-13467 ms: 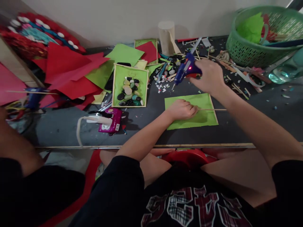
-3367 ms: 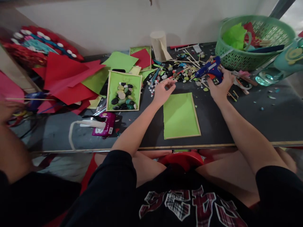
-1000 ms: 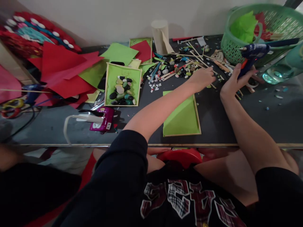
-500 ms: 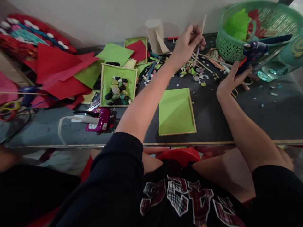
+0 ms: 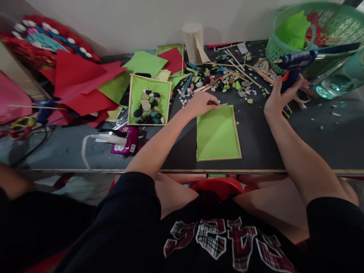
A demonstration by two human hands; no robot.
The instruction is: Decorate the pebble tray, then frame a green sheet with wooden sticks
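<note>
My left hand (image 5: 202, 103) is at the top left corner of a light green sheet (image 5: 217, 132). Its fingers are pinched on a thin wooden stick (image 5: 223, 104), whose short end shows along the top edge; the rest is hidden under the hand. Pale wooden strips border the sheet's right and bottom edges. On the right, my right hand (image 5: 284, 89) is closed round the handle of a dark blue glue gun (image 5: 298, 60) with an orange trigger. The gun is raised above the table, and its nozzle points left.
Loose sticks and pebbles (image 5: 227, 81) lie scattered behind the sheet. At left stands a framed green tray (image 5: 131, 108) of stones, near red paper (image 5: 82, 83) and a purple power socket (image 5: 131, 142). A green basket (image 5: 277, 55) and a glass (image 5: 330, 89) stand right.
My left hand has come down and toward me from the scattered sticks to the sheet's top edge, bringing the stick. My right hand still holds the glue gun, now turned more level.
</note>
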